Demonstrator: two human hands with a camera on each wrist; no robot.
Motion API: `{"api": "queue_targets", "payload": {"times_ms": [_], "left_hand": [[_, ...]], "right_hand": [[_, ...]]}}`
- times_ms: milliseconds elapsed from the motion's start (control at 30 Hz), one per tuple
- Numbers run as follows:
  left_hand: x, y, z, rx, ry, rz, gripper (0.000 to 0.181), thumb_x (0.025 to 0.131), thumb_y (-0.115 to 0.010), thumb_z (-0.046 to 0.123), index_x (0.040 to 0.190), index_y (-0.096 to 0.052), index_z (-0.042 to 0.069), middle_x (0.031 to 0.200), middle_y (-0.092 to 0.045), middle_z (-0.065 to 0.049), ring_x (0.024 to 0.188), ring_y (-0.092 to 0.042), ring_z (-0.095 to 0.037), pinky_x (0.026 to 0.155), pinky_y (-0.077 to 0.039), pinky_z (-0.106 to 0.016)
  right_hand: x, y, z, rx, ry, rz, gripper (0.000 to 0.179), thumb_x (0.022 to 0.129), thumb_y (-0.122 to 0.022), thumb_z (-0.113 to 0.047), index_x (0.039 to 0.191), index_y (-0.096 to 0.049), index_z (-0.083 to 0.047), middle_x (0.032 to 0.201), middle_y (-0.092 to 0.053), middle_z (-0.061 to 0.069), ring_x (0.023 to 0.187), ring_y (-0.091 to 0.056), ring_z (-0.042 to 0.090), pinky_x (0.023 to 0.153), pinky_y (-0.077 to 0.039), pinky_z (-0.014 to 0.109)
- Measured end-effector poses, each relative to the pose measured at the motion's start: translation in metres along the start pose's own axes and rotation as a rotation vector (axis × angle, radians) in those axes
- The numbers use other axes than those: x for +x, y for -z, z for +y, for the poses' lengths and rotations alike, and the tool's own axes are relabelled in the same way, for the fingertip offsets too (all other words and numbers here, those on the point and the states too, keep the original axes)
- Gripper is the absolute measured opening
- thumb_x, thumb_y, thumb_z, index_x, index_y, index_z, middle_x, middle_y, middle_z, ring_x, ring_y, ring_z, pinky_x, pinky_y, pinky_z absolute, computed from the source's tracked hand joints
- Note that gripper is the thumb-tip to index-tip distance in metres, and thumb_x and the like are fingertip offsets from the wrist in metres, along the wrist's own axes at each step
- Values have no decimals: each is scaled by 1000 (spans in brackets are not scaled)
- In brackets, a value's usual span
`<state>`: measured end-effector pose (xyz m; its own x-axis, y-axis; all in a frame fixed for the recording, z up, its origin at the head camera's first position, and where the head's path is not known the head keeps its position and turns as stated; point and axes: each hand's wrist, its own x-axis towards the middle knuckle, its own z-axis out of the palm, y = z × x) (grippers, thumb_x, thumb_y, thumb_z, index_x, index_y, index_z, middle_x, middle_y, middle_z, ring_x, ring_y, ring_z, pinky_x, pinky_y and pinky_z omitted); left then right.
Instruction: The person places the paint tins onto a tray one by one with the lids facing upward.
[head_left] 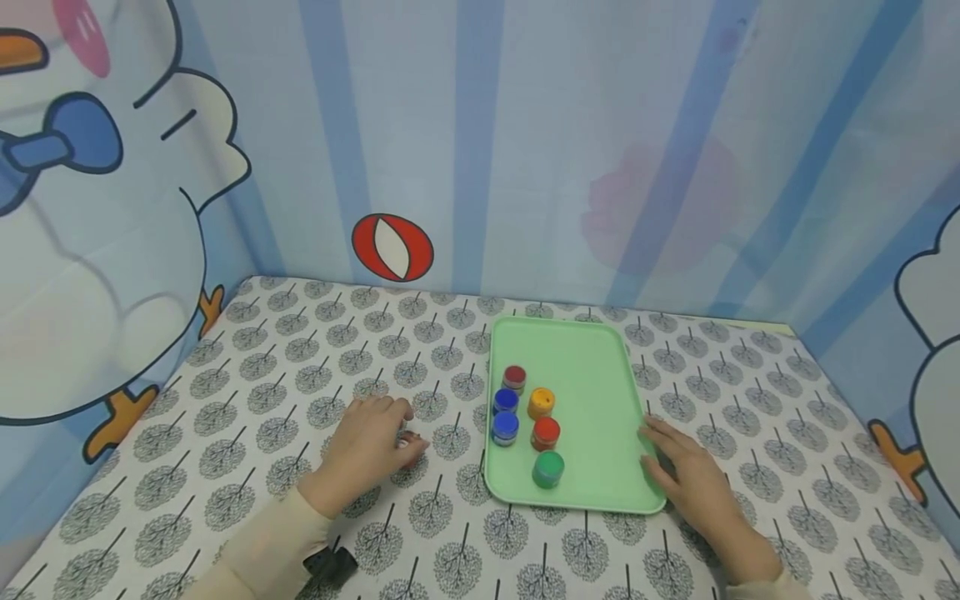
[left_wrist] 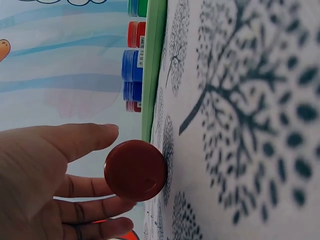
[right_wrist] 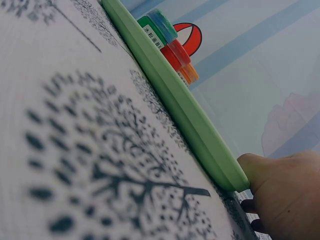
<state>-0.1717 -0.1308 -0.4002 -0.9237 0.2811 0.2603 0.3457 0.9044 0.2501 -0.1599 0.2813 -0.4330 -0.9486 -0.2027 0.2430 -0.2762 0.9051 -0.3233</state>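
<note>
In the head view my left hand [head_left: 365, 446] is bent over a small jar [head_left: 409, 439] on the patterned cloth. The left wrist view shows the jar's reddish-brown round lid [left_wrist: 136, 170] facing the camera, close to the cloth. A small gap shows between the thumb [left_wrist: 97, 137] and the lid; the other fingers reach behind the jar, their contact partly hidden. My right hand [head_left: 693, 479] touches the right rim of a light green tray [head_left: 592, 367], thumb and forefinger apart along the edge. In the right wrist view its thumb lies over the rim [right_wrist: 220, 165], other fingers outside, partly hidden.
Several paint jars stand in the tray's left half: dark red [head_left: 514, 378], two blue [head_left: 506, 415], orange [head_left: 541, 403], red [head_left: 545, 433] and green [head_left: 548, 469]. A printed curtain [head_left: 540, 167] hangs behind the table. A black object [head_left: 330, 568] is by the left wrist.
</note>
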Motion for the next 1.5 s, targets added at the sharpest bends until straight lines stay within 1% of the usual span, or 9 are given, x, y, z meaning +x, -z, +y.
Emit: {"api": "queue_targets", "payload": {"times_ms": [133, 267, 533, 767, 867, 1033, 1200, 1333, 1500], "left_hand": [[0, -3, 0, 30, 13, -4, 36, 76, -78, 40, 86, -59, 11, 75, -57, 3, 77, -52, -19, 83, -43, -38], [0, -6, 0, 23, 23, -11, 35, 76, -78, 39, 81, -55, 13, 72, -54, 5, 73, -49, -16, 79, -41, -36], [0, -7, 1, -20, 16, 2, 26, 76, -75, 25, 77, -51, 15, 69, -50, 7, 68, -40, -13, 74, -35, -32], [-1, -6, 2, 28, 41, -6, 34, 74, -80, 36, 73, -51, 16, 68, -52, 7, 67, -41, -12, 72, -34, -31], [-1, -5, 3, 18, 50, -21, 32, 75, -79, 34, 71, -51, 17, 68, -54, 8, 67, -42, -12, 74, -35, -32], [1, -4, 6, -10, 36, -37, 27, 73, -78, 29, 74, -54, 16, 70, -57, 9, 67, -45, -12, 75, -37, -33], [1, -3, 6, -24, 20, -41, 27, 72, -79, 26, 74, -54, 16, 67, -52, 10, 65, -43, -10, 74, -34, -31], [0, -3, 7, -49, 8, -28, 26, 72, -79, 22, 75, -54, 15, 65, -50, 11, 65, -42, -10, 76, -34, -31], [-1, -3, 9, -58, -11, -3, 28, 72, -81, 25, 85, -60, 12, 71, -56, 7, 69, -47, -11, 81, -38, -34]], "right_hand": [[0, 0, 0, -2, 5, 8, 43, 91, -63, -19, 130, -56, -2, 144, -48, 16, 128, -47, 41, 107, -36, 56], [0, 0, -1, -1, 9, 10, 43, 90, -64, -18, 130, -56, -1, 144, -48, 17, 128, -47, 41, 106, -36, 56], [1, 1, -2, 3, 7, 10, 46, 91, -63, -18, 132, -54, -1, 144, -47, 18, 128, -47, 41, 107, -35, 56], [3, -1, 0, 4, 14, 26, 49, 91, -62, -19, 135, -50, -1, 144, -47, 18, 129, -46, 41, 108, -34, 56], [3, -1, 1, 1, 15, 26, 49, 91, -62, -19, 135, -50, 0, 144, -47, 18, 130, -45, 41, 108, -34, 56], [1, -1, 2, -7, 0, 14, 50, 91, -62, -20, 136, -49, 0, 144, -47, 18, 129, -45, 42, 107, -34, 56], [0, -1, 2, 1, -11, 5, 50, 92, -62, -20, 136, -49, 0, 145, -46, 19, 130, -45, 42, 108, -34, 56], [0, -1, 1, 3, -8, 2, 50, 92, -62, -20, 136, -49, 0, 144, -47, 19, 129, -45, 42, 107, -34, 57], [0, -2, 1, 2, 0, 5, 51, 91, -63, -20, 136, -49, 0, 144, -47, 18, 129, -46, 42, 107, -35, 57]]}}
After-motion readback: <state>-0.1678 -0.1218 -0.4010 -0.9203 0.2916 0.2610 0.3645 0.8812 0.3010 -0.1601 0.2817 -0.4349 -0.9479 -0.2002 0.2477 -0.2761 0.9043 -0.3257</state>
